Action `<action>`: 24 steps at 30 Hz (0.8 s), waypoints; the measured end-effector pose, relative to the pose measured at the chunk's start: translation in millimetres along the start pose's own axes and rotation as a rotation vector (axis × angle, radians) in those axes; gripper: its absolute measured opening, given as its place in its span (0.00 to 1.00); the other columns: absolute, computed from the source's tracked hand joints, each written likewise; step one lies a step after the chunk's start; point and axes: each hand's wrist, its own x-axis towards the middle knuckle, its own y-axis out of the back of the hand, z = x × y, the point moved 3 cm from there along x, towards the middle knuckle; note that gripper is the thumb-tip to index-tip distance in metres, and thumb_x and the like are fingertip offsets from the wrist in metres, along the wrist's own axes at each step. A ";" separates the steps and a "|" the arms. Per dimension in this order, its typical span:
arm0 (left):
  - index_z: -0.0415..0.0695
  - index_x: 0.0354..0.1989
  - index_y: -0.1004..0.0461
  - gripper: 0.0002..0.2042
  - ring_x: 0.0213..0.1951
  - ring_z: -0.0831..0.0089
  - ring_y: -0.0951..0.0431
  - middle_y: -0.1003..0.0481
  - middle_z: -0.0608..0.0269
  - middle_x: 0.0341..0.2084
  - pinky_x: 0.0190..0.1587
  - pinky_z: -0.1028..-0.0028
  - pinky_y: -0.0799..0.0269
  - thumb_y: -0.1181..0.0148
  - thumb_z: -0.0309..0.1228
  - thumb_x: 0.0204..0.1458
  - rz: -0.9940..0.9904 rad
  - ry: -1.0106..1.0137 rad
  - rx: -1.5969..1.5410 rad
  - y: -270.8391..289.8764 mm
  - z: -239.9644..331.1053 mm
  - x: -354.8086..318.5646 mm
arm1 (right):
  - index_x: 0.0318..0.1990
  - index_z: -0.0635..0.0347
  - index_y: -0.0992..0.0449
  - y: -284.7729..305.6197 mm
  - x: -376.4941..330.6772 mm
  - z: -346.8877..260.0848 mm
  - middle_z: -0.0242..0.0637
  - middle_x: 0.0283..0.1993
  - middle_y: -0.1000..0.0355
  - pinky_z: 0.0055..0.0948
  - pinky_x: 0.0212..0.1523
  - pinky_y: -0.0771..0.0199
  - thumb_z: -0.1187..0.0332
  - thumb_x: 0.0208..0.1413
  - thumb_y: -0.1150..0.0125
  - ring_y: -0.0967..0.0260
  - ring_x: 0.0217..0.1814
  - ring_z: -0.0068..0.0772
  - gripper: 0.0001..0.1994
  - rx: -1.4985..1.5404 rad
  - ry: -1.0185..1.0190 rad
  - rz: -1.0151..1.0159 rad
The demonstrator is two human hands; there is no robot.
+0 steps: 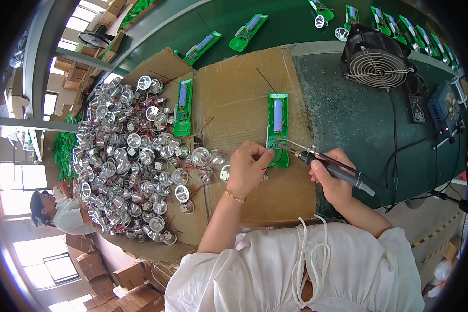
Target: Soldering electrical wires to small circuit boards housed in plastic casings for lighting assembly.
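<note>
A green plastic housing [279, 160] lies on the cardboard in front of me, with a blue-violet cylindrical battery [278, 114], a small circuit board and thin wires inside. My left hand [248, 165] is closed in a pinch at the housing's left edge, where a thin dark wire runs from the fingertips. My right hand [334, 177] grips a soldering iron [343, 172] with a thin metal feed tube along it. Its tip meets the board area close to my left fingertips; the exact contact is too small to see. A reflector [225, 173] rests beside my left hand.
Silver lamp reflectors [125, 161] with wires are heaped at the left. A second green housing [183, 108] lies beside the heap. At the back right stand a black fan [377, 67] and a blue soldering station [443, 115]; more housings line the far side. A person [62, 210] is at left.
</note>
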 end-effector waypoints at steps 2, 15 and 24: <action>0.36 0.21 0.27 0.08 0.23 0.71 0.31 0.32 0.58 0.20 0.26 0.74 0.37 0.40 0.29 0.43 0.005 0.015 -0.026 -0.9 0.6 0.3 | 0.29 0.65 0.35 1.2 1.2 4.1 0.37 0.21 0.31 0.17 0.20 0.33 0.73 0.49 0.42 0.34 0.19 0.18 0.07 -0.025 0.009 -0.021; 0.35 0.21 0.27 0.09 0.22 0.72 0.32 0.32 0.58 0.19 0.25 0.74 0.38 0.40 0.29 0.43 -0.026 0.026 -0.039 -1.7 -4.9 0.7 | 0.32 0.67 0.37 7.3 -3.2 -10.5 0.39 0.22 0.31 0.19 0.21 0.31 0.74 0.50 0.45 0.34 0.20 0.21 0.07 -0.085 0.119 0.019; 0.35 0.21 0.27 0.09 0.21 0.72 0.32 0.32 0.58 0.19 0.25 0.75 0.38 0.41 0.30 0.44 0.014 0.049 -0.051 -1.5 1.2 -0.6 | 0.31 0.67 0.36 37.4 -11.6 -3.4 0.40 0.23 0.31 0.18 0.21 0.31 0.73 0.50 0.43 0.33 0.21 0.21 0.09 -0.016 0.059 0.133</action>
